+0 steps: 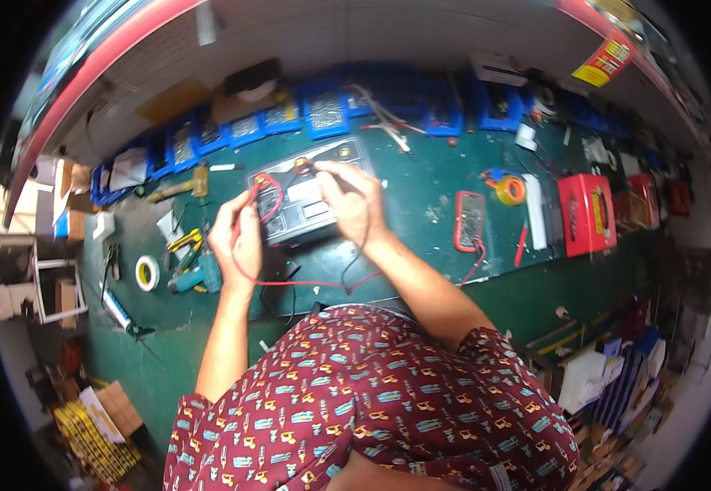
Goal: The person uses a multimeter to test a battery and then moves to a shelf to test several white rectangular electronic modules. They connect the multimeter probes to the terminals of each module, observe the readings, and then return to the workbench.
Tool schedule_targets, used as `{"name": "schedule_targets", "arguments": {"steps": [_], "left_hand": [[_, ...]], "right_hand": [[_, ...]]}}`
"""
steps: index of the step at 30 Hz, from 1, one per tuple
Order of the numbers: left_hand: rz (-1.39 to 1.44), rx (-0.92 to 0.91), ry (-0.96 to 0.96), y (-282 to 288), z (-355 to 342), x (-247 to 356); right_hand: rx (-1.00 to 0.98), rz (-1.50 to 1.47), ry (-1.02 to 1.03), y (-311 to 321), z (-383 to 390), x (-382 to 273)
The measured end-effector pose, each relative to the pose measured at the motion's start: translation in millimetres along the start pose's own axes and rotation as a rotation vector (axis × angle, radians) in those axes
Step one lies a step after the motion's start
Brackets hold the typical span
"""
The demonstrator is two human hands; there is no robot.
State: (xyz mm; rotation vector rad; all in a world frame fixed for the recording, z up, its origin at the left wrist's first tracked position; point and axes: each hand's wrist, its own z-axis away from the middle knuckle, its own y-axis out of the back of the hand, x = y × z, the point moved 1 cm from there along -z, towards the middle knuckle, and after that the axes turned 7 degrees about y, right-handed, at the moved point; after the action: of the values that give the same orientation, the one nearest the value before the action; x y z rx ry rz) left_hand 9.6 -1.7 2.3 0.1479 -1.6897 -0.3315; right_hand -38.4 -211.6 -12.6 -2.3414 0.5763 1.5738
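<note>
My left hand (239,233) is closed on a red test probe at the left terminal (261,180) of a dark battery-like box (328,154), which has pale labels on top. My right hand (355,204) is closed on a black probe, its tip near a terminal (301,164) at the top of the box. Red and black leads loop below both hands and run right toward a red multimeter (469,219) lying on the green bench (417,225).
Blue parts bins (323,114) line the back. Left are a hammer (199,182), pliers (185,241), a tape roll (148,273) and a teal tool (188,281). Right are yellow tape (509,191), a white bar (535,211) and a red case (588,214). A shelf edge (77,90) overhangs.
</note>
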Motion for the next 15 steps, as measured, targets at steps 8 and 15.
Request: {"name": "schedule_targets", "arguments": {"steps": [8,15], "left_hand": [[-0.070,-0.011,-0.056,8,-4,9],[-0.116,0.049,-0.104,8,-2,10]], "right_hand": [[-0.015,0.042,0.004,-7,-2,6],[-0.038,-0.020,-0.021,-6,-1,6]]}}
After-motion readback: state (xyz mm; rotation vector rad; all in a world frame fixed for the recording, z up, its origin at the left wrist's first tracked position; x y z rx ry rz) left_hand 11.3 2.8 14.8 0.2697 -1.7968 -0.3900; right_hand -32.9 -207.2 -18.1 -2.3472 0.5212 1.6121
